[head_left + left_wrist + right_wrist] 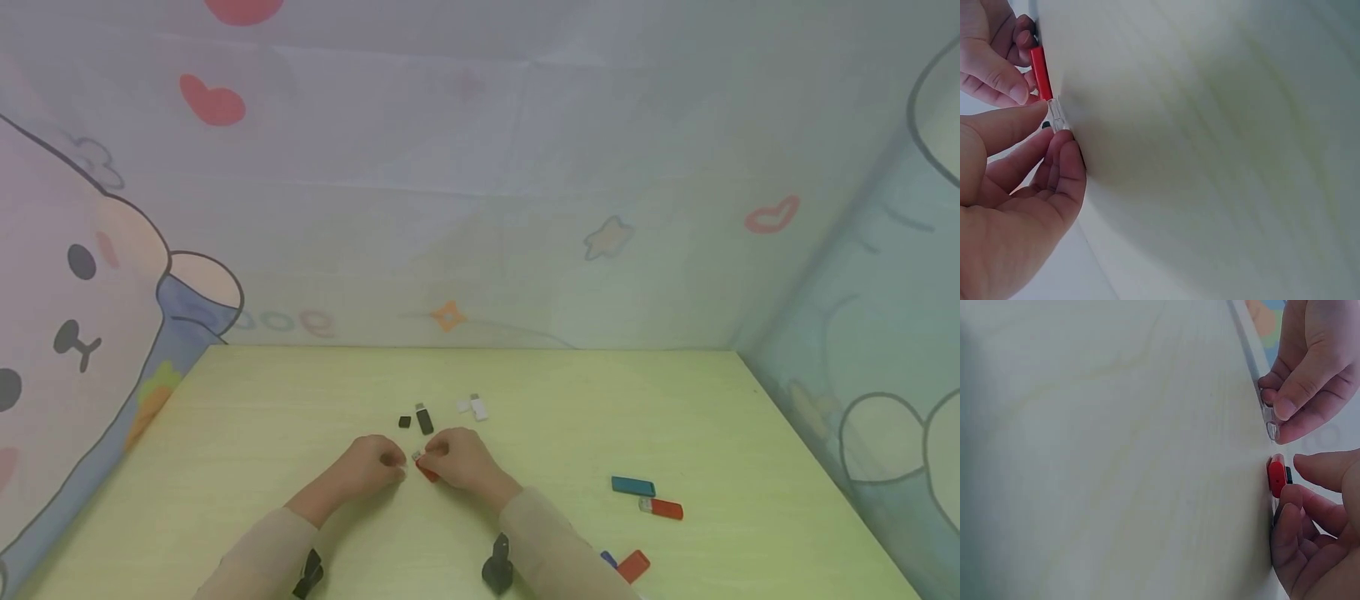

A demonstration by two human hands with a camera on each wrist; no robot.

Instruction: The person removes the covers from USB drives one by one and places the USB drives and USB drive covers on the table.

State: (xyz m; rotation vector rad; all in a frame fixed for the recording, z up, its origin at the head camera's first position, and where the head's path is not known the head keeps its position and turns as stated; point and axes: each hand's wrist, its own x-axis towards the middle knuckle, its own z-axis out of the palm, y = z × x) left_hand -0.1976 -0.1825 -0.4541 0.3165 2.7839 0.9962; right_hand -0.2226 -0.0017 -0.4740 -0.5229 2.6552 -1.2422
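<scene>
Working over a pale worktop (555, 442), with a left grip (371, 461) and a right grip (461, 458) near each other. Finding a red USB drive (1277, 479) at the right grip's fingertips, apparently on the worktop: touched by the forefinger, with a gap to the thumb, so loosely parted rather than clasping. Beyond both grips, seeing a black drive (425, 419) and a white drive (479, 408). Pinching a small clear cap (1270, 414) between left thumb and fingers, nearly closed, just off the drive's bare plug (417, 457). To handle this well, best steady the drive with light right forefinger pressure, hold the cap by its sides, and avoid tilting it against the plug. Likely to skid if pinched by an edge; best release only once resting flat.
</scene>
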